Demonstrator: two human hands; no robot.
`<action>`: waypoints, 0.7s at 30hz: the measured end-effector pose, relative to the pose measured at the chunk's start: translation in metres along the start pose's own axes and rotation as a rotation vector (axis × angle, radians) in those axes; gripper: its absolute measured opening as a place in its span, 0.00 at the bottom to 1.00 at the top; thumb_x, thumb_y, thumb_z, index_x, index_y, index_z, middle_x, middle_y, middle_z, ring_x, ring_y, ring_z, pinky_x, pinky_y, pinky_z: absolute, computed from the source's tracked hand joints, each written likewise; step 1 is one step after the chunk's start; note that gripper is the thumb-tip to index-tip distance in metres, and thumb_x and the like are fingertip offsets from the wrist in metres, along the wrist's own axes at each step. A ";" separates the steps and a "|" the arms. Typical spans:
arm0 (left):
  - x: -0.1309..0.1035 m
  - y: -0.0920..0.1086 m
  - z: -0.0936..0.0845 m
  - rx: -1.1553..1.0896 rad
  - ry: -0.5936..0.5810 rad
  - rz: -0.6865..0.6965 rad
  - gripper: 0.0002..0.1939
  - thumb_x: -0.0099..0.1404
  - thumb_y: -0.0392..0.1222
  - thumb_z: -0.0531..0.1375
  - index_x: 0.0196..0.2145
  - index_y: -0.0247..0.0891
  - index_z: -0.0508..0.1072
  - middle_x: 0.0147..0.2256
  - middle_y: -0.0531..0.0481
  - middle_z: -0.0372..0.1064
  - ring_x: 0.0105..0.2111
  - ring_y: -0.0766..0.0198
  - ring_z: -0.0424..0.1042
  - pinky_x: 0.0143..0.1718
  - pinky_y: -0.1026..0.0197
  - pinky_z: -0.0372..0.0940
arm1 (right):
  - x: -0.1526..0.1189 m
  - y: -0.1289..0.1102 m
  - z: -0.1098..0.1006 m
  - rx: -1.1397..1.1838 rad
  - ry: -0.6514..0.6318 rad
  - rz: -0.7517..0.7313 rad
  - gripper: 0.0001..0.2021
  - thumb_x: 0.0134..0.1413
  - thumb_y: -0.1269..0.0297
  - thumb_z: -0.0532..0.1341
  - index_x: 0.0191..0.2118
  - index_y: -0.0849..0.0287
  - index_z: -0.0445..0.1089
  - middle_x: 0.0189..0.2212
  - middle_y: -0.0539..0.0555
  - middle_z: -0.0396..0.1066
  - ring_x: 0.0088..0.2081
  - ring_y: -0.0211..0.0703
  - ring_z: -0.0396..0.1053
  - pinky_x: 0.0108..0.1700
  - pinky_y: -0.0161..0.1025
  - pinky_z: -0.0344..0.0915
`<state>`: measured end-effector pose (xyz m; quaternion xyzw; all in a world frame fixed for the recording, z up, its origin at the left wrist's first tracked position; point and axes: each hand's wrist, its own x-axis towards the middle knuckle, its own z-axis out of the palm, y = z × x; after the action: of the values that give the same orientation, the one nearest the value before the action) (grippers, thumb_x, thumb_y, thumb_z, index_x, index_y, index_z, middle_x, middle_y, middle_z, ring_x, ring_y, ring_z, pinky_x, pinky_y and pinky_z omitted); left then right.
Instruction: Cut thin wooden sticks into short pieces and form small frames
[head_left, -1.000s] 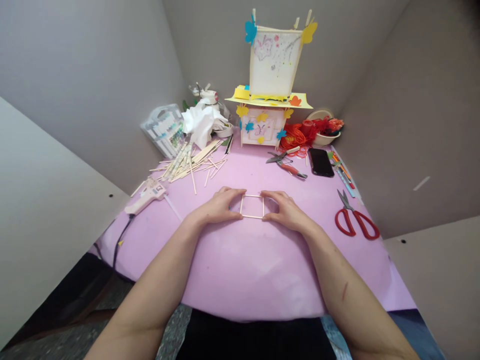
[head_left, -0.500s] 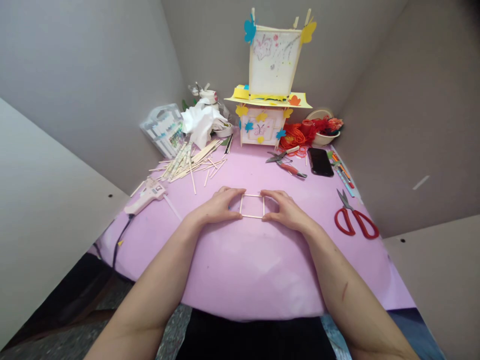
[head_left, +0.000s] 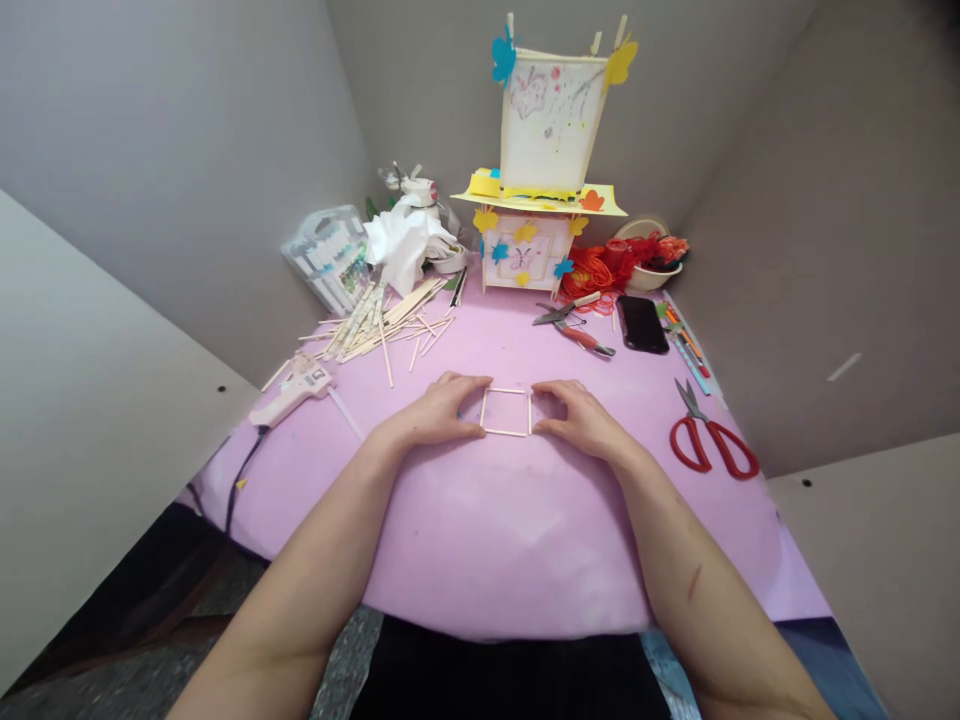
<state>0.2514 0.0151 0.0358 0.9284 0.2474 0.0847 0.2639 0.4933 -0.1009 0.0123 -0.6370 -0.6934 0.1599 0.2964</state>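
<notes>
Thin pale wooden sticks form a small rectangular stick frame (head_left: 505, 433) flat on the pink-covered table (head_left: 495, 540). My left hand (head_left: 437, 410) grips the frame's left side, thumb at the near corner and fingertips at the far corner. My right hand (head_left: 576, 415) holds the separate right-hand wooden stick (head_left: 529, 412) by its two ends, thumb near and fingertips far. A narrow gap shows between this stick and the ends of the top and bottom sticks. Both hands rest low on the table, their palms turned toward each other.
Behind stands a paper-and-stick lantern (head_left: 553, 130) with paper butterflies. Loose sticks (head_left: 397, 325) and a glue gun (head_left: 296, 392) lie left. Pruning shears (head_left: 574, 325), a phone (head_left: 643, 324), red-handled scissors (head_left: 709, 435) and a bowl of red cord (head_left: 652, 265) are right.
My right hand has shifted slightly right with the right-hand stick, and a small gap has opened between it and the frame. My left hand stays in place.
</notes>
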 end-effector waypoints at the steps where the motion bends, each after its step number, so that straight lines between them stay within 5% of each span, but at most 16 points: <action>1: 0.000 0.000 0.000 -0.001 -0.001 -0.001 0.39 0.53 0.49 0.64 0.61 0.41 0.59 0.56 0.44 0.61 0.55 0.50 0.57 0.55 0.48 0.56 | 0.000 0.000 0.000 -0.001 -0.002 0.001 0.26 0.43 0.63 0.69 0.50 0.56 0.67 0.47 0.56 0.70 0.49 0.51 0.63 0.52 0.51 0.60; 21: 0.000 -0.001 0.000 0.010 0.000 0.004 0.39 0.53 0.50 0.64 0.61 0.41 0.59 0.56 0.44 0.61 0.55 0.50 0.57 0.55 0.49 0.56 | 0.001 -0.003 0.006 0.031 0.019 -0.002 0.25 0.44 0.64 0.67 0.51 0.53 0.66 0.46 0.54 0.70 0.49 0.50 0.64 0.51 0.50 0.60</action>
<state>0.2515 0.0157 0.0351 0.9302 0.2461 0.0839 0.2592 0.4873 -0.0997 0.0093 -0.6331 -0.6886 0.1642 0.3131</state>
